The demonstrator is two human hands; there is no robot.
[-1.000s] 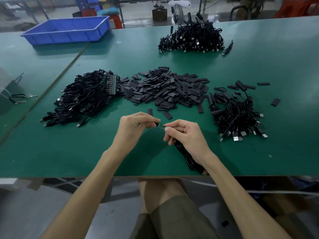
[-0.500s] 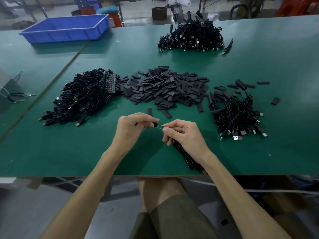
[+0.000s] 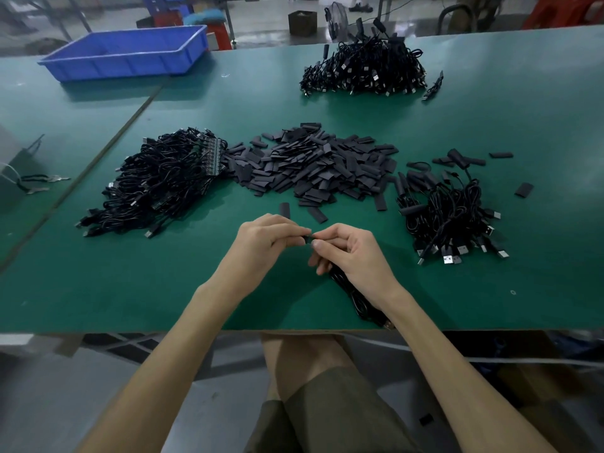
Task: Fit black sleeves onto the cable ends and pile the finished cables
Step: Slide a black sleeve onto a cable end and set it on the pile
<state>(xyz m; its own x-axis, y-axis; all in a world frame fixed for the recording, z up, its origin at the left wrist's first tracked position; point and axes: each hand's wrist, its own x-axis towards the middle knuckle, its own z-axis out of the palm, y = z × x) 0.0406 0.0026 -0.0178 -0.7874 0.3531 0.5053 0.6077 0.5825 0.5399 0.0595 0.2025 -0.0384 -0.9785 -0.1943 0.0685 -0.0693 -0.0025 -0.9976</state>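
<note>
Green bench [image 3: 539, 125], sleeve heap [image 3: 313, 165] behind: left hand [image 3: 261, 243] pinches sleeve [image 3: 307, 239], right hand [image 3: 353, 253] cable [image 3: 351, 294].

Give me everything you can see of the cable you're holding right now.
The cable is thin and black with a rubbery-looking jacket, gathered into a loose bundle of strands. It trails from under the right hand across the green table to the near edge, where what looks like its plug lies. The right hand's grip holds the upper end, which meets a short black sleeve pinched by the left hand. The tip itself is hidden by fingers.
</note>
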